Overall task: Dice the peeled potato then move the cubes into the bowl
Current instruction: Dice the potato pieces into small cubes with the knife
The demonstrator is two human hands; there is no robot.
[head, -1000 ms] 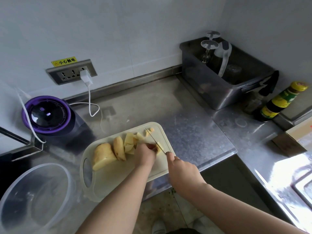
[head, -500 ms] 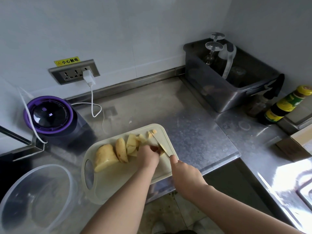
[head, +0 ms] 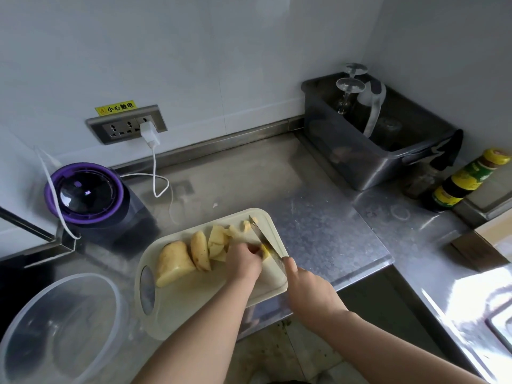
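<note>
Gripping one knife [head: 259,232], one potato piece [head: 265,252]

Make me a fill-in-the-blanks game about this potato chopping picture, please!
1. The right hand grips a ____.
2. The left hand holds down a piece of ____.
3. The cutting board lies to the ____ of the bowl.

Missing words: knife, potato, right.

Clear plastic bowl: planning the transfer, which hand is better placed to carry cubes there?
Probably left: the left hand is nearer the clear plastic bowl, holding only a yellow potato piece; the right hand grips the steel knife.
</note>
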